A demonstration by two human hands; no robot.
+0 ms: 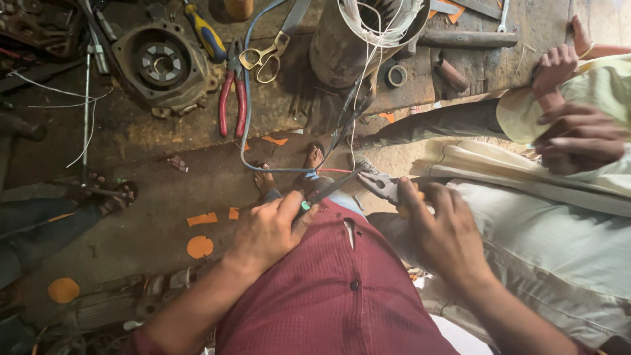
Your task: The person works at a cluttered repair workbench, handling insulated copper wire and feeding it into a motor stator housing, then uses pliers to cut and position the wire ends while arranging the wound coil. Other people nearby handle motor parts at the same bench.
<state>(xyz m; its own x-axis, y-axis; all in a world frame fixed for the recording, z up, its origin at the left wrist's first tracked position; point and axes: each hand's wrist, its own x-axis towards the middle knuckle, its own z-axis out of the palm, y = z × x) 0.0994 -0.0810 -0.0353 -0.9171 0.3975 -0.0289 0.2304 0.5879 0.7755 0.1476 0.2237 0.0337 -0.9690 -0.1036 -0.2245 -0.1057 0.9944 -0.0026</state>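
**Two hands worked a dark cable with pliers above a cluttered workshop counter**

Head view, looking straight down. At lower centre, the left hand (266, 230) was closed around a dark cable (332, 189), its grip pinching the cable against a maroon shirt (335, 289). Just to its right, the right hand (444, 233) held the handles of a pair of pliers (376, 184), its grip wrapped tightly round them; the plier tips met the cable near the middle of the frame. The cable ran upward toward a wound motor stator (365, 36) standing at top centre on the counter (138, 131). In the upper left lay a round metal motor housing (163, 64), with red-handled pliers (233, 92) and brass-coloured scissors (263, 58) beside it. At the right edge, another person's hands (568, 125) rested together. Sandalled feet (289, 171) showed on the floor below.
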